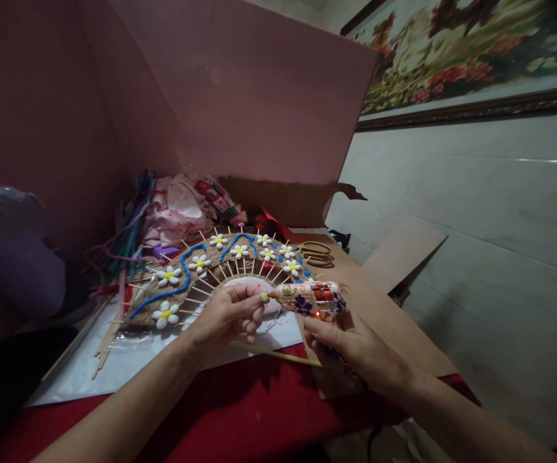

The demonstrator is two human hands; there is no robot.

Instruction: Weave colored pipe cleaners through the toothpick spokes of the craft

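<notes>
My right hand (336, 337) is wrapped round the handle of a hot glue gun (307, 299) with a floral pattern and a lit red light. The gun's orange nozzle points left. My left hand (237, 308) pinches a small yellow-green piece (264, 297) at the nozzle's tip; whether they touch I cannot tell. Behind both hands lies an arched, twine-wrapped craft piece (177, 292) with thin sticks poking from its edges. White daisies with yellow centres (168, 276) and wavy blue strips (189, 270) decorate it.
Brass-handled scissors (316, 253) lie on brown cardboard (379, 321) to the right. Loose sticks (105, 347) rest on white paper (66, 379) at the left. A yellow strip (278, 354) lies before my hands. Pipe cleaners (128, 225) and pink crumpled wrapping (177, 209) are piled behind.
</notes>
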